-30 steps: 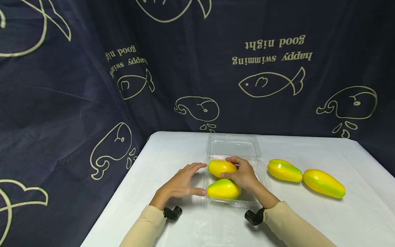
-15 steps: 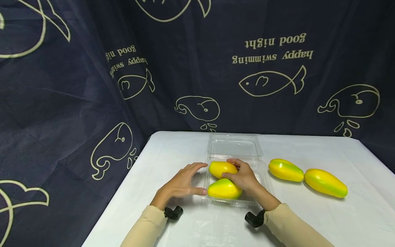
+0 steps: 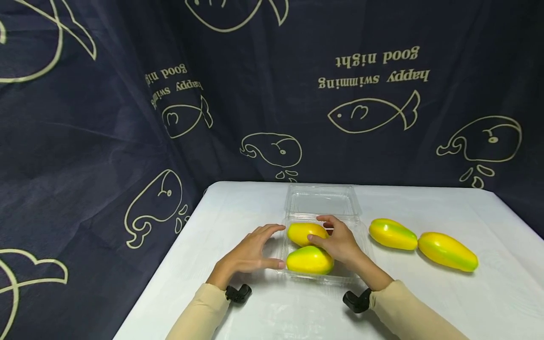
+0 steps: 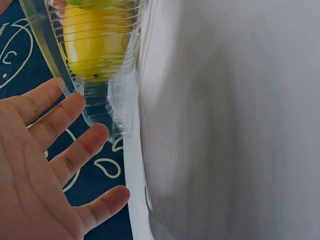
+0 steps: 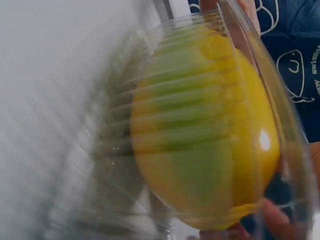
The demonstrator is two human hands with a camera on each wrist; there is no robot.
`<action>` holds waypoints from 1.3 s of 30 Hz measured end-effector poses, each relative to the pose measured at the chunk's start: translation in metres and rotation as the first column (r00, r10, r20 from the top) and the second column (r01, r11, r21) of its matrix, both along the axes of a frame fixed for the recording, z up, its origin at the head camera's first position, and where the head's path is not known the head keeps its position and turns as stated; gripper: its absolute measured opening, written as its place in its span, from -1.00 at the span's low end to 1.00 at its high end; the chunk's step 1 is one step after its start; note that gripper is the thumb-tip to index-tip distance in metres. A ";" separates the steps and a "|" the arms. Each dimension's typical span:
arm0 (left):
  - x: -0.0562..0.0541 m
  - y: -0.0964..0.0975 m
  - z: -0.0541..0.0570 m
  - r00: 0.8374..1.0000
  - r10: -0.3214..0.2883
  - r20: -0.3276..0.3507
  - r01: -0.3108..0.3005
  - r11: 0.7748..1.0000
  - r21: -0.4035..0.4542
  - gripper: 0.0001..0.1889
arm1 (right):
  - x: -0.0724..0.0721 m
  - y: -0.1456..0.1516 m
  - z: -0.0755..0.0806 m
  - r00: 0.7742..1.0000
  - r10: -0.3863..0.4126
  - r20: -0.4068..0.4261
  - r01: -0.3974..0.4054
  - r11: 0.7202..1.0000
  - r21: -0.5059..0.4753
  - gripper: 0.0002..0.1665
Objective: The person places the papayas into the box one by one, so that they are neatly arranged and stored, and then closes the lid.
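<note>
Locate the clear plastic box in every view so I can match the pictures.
Head: the clear plastic box lies open, right of centre, lower half.
Left wrist: the box is upper left, cut off by the top edge.
Right wrist: the box fills much of the frame, partly blurred.
Shared landmark: the printed dark cloth.

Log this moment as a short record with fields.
Container: clear plastic, lid open
Inside: yellow-green near fruit, yellow far fruit
Outside: left loose fruit, right loose fruit, nearly end to end
Left hand: fingers spread, at the container's left side
Right hand: at the far fruit's right end, thumb over it; grip unclear
Surface: white table
Behind: dark cloth with fish and whale drawings
</note>
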State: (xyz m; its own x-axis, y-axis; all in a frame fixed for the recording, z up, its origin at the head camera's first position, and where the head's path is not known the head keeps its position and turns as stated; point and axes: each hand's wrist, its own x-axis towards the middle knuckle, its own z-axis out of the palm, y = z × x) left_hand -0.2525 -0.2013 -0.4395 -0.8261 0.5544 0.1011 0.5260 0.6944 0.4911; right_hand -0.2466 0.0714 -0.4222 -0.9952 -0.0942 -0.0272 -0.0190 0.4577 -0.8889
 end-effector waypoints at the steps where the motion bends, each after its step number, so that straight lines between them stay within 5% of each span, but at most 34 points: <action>1: 0.000 0.000 0.000 1.000 -0.002 -0.001 0.002 1.000 0.001 0.01 | 0.000 0.001 0.001 1.000 0.000 -0.001 0.000 1.000 0.001 -0.26; 11: 0.001 0.001 0.001 1.000 -0.015 -0.011 0.015 1.000 0.016 0.03 | 0.010 0.010 0.015 0.998 -0.023 -0.054 0.022 0.999 -0.025 -0.34; 21: 0.001 0.001 0.000 0.999 -0.019 -0.036 0.019 1.000 0.014 0.03 | 0.010 0.029 0.024 0.956 -0.082 -0.282 0.109 0.991 0.082 -0.37; 39: 0.001 0.000 -0.001 1.000 -0.009 -0.025 0.009 1.000 0.008 0.03 | 0.024 0.080 0.044 0.920 -0.120 -0.373 0.149 0.988 0.050 -0.35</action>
State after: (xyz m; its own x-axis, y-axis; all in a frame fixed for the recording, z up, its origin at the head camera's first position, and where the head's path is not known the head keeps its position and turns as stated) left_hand -0.2517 -0.2013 -0.4405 -0.8182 0.5611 0.1257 0.5444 0.6855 0.4834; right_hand -0.2230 0.1516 -0.3779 -0.9396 0.0293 0.3409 -0.2710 0.5443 -0.7939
